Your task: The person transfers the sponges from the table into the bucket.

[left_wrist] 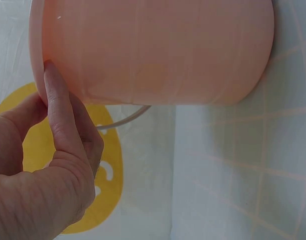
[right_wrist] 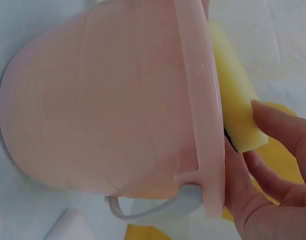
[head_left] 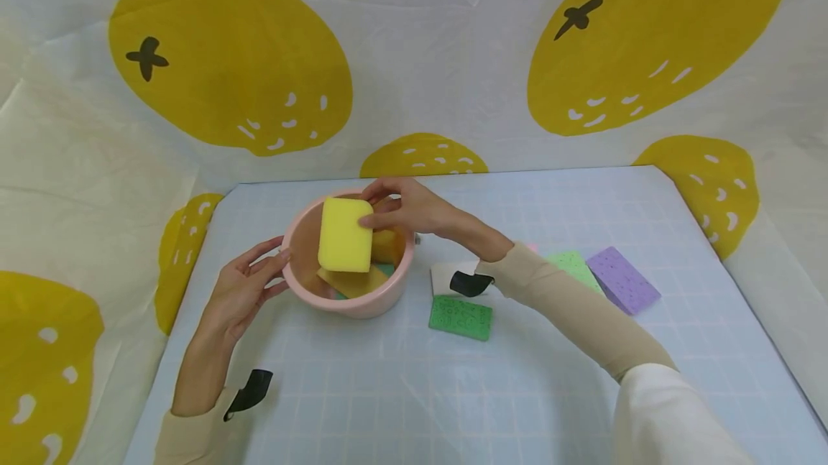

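A pink bucket [head_left: 382, 300] stands on the table, left of centre. My left hand [head_left: 239, 292] pinches its rim on the left side, thumb and fingers either side of the edge in the left wrist view. Between the thumb and fingers of my right hand [head_left: 414, 208] is a yellow sponge [head_left: 345, 235], held over the mouth of the bucket. Seen from the right wrist, this sponge [right_wrist: 235, 95] has a dark layer on its underside and sits at the rim. Inside the bucket lie other sponges, among them a yellow-orange one [head_left: 354, 282] and some green, partly hidden.
Right of the bucket lie a green sponge [head_left: 461, 318] and a white one [head_left: 449, 277], partly behind the right sleeve. Farther right are a light green sponge [head_left: 574, 268] and a purple sponge [head_left: 622, 279]. A grey handle [right_wrist: 157, 212] hangs at the bucket's side.
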